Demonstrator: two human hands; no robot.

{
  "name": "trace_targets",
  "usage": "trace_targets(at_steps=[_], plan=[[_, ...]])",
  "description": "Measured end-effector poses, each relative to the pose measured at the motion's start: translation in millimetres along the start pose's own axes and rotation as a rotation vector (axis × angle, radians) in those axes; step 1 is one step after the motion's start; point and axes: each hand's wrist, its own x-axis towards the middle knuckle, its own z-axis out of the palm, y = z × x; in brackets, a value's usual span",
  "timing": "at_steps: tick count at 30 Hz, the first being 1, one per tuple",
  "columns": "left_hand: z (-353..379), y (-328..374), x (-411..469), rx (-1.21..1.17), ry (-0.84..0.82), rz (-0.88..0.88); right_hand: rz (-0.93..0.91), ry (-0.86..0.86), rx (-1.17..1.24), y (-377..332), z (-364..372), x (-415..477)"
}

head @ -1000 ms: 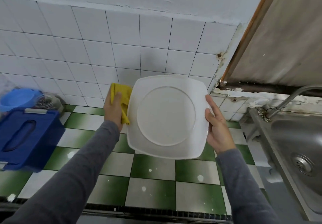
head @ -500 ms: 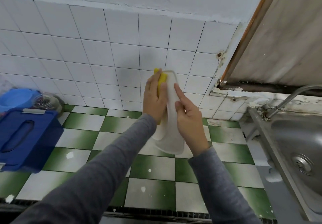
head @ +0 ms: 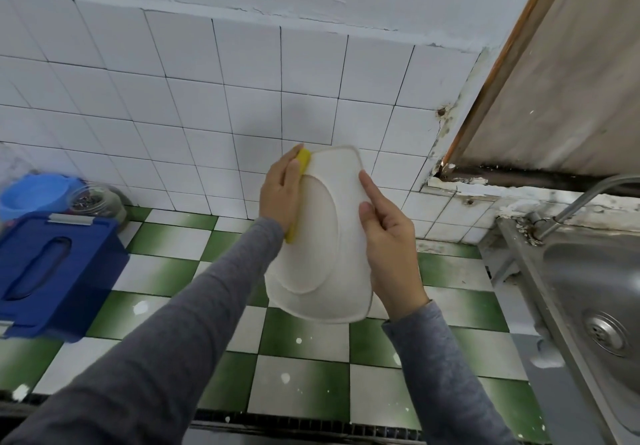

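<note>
Right hand (head: 388, 236) grips the white plate (head: 322, 236) upright mid-frame, steadying it so the left hand (head: 278, 198), clutching a yellow cloth (head: 304, 159), can wipe its far face.

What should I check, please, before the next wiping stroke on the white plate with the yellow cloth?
1. Grip on the white plate: ok. The right hand grips its right rim, thumb on the near face.
2. Yellow cloth in contact: ok. The left hand holds it against the plate's left edge.
3. Clearance from the counter: ok. The plate is held in the air, tilted on edge.
4. Near face of the plate: ok. No marks show on it.
5. Far face of the plate: cannot tell. It is turned away from the camera.
</note>
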Motion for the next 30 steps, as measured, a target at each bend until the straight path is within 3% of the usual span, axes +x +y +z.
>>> trace_targets(at_steps=[8,11,14,17,20,27,30], plan=[[-17,-35,-15,-0.051,0.02,-0.117,-0.008,0.28,0.395,-5,7,8],[-4,-52,-40,-0.105,0.066,-0.003,-0.02,0.379,0.47,-7,12,14],[11,-58,-61,-0.037,0.087,0.275,-0.012,0.442,0.504,-2,17,18],[19,-50,-69,0.159,-0.076,0.591,0.046,0.381,0.585,1,21,20],[24,-42,-68,0.3,-0.215,0.754,0.113,0.283,0.585,8,19,22],[32,-10,-46,0.317,-0.235,0.632,0.139,0.031,0.284,16,17,15],[27,1,-34,0.202,-0.228,0.461,0.129,-0.017,0.137,19,14,7]])
